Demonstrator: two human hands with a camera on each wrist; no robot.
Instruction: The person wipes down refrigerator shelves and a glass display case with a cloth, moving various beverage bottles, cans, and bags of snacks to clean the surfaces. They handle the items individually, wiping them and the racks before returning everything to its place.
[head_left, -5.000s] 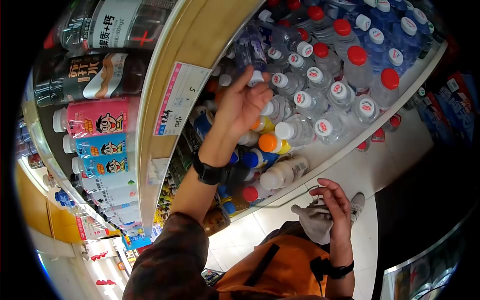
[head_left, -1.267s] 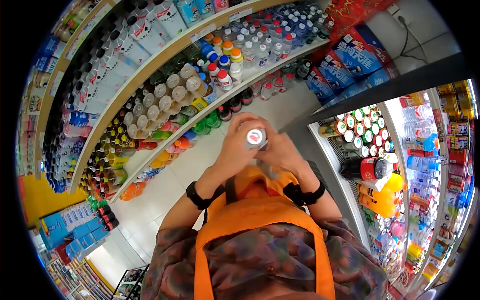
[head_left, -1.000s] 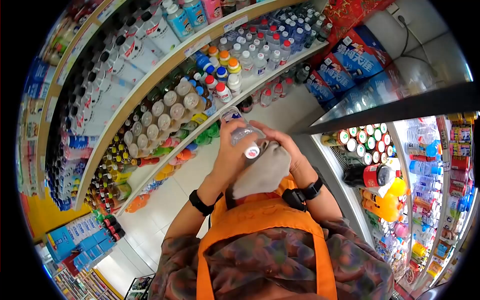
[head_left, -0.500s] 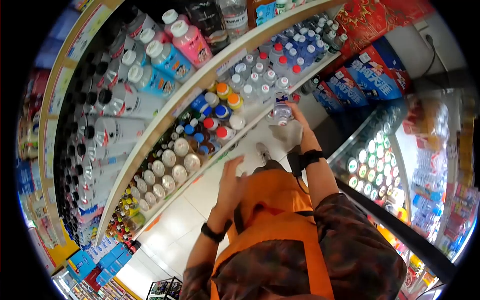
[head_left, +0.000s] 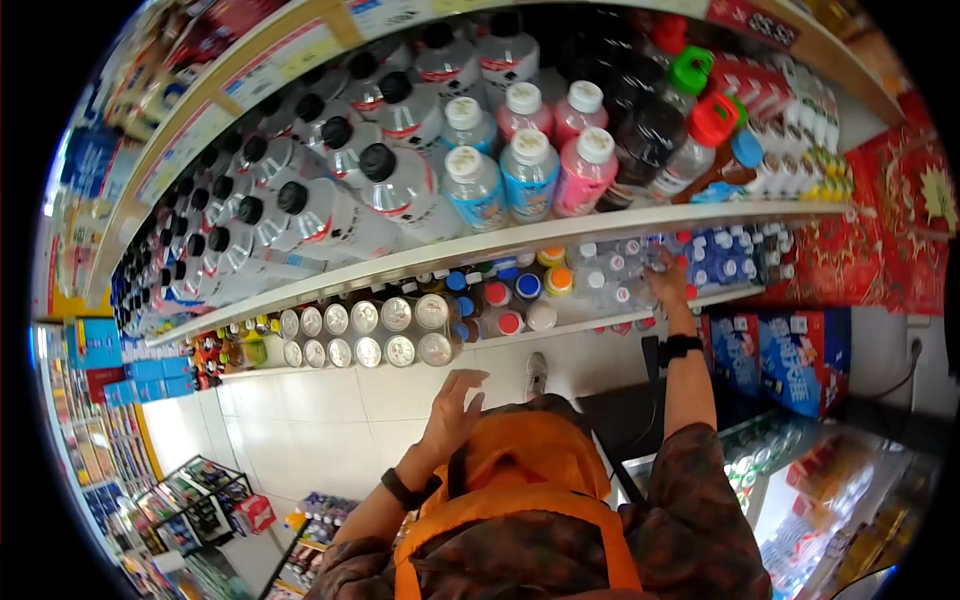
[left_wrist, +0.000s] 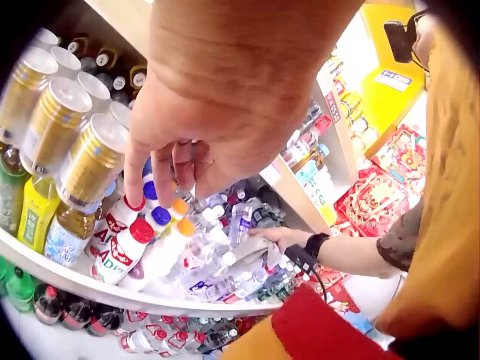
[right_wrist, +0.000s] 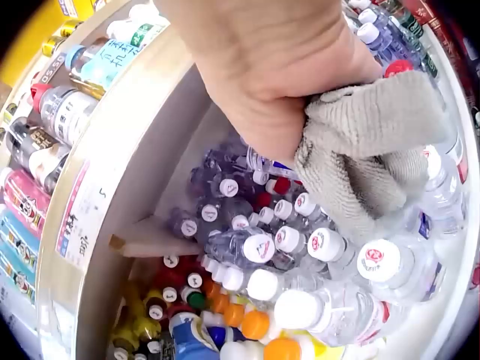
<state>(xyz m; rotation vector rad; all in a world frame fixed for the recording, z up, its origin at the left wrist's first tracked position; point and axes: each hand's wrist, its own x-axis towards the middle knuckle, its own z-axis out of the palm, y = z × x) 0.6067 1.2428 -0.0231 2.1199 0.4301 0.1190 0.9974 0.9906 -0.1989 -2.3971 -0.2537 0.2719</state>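
Note:
My right hand (head_left: 670, 282) reaches into the lower shelf among clear water bottles (right_wrist: 330, 307). A crumpled grey cloth (right_wrist: 367, 150) is bunched in its grip and hangs below the palm. At its fingertips is a small water bottle (left_wrist: 241, 223) with a purple-blue label, standing upright in the left wrist view. The palm mostly hides that bottle in the right wrist view. My left hand (head_left: 452, 415) hangs loosely with bent fingers in front of the shelf and holds nothing. From its own wrist camera, its fingers overlap red-capped white bottles (left_wrist: 124, 251).
The upper shelf edge (head_left: 600, 225) runs just above my right hand, with pink and blue bottles (head_left: 530, 175) on it. Shrink-wrapped cans (head_left: 400, 330) stand left on the lower shelf. Blue cartons (head_left: 790, 355) sit on the right, near a glass-topped cooler (head_left: 800, 480).
Five seconds ago my left hand was at the shelf bottles; then both hands worked on a bottle with the cloth. My right hand has since carried it to the shelf, while the left dropped away.

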